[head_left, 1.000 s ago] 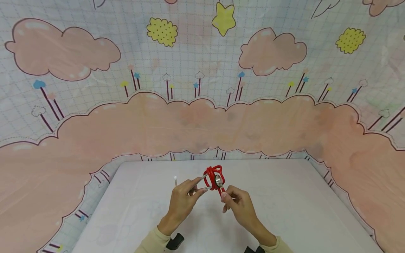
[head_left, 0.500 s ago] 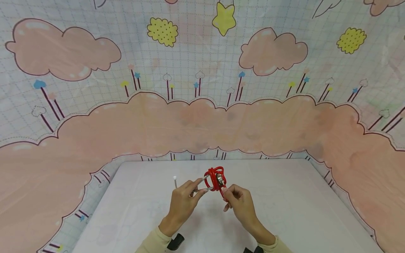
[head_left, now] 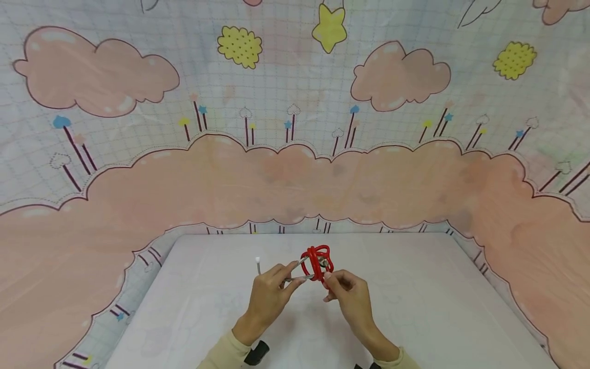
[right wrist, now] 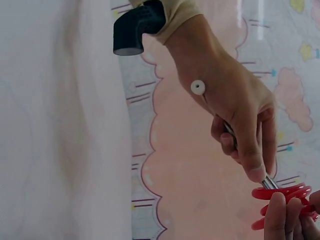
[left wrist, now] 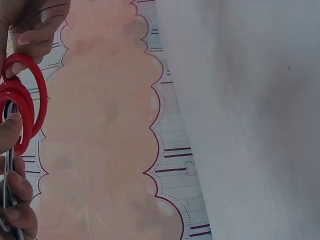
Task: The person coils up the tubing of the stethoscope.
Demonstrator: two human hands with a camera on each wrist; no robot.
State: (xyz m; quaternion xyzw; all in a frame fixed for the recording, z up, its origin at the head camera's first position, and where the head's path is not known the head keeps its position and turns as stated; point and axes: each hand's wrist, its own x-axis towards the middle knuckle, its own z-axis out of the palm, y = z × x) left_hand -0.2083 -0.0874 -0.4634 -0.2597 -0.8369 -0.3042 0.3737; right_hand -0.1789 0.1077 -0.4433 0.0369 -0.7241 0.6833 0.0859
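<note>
A stethoscope is held up above the white table, its red tubing (head_left: pixel 315 264) wound in several loops around its metal ear tubes (head_left: pixel 299 278). My left hand (head_left: pixel 267 294) grips these ear tubes, and a white ear tip (head_left: pixel 257 260) pokes out behind it; in the right wrist view the same ear tip (right wrist: pixel 198 87) shows against the wrist. Among the loops on the right sits the silvery chest piece (head_left: pixel 323 262), partly covered by tubing. With thumb and fingers my right hand (head_left: pixel 352 300) pinches the tubing just below the chest piece. The curled fingers hide the pinched part.
The white table top (head_left: pixel 415 307) spreads beneath both hands. Behind it hangs a cloth (head_left: pixel 258 184) printed with clouds and stars. A black wrist camera (head_left: pixel 256 353) is strapped by the left sleeve.
The chest piece has turned from facing the camera to edge-on and sits deeper among the red loops. Both hands and the stethoscope have shifted slightly right in the head view.
</note>
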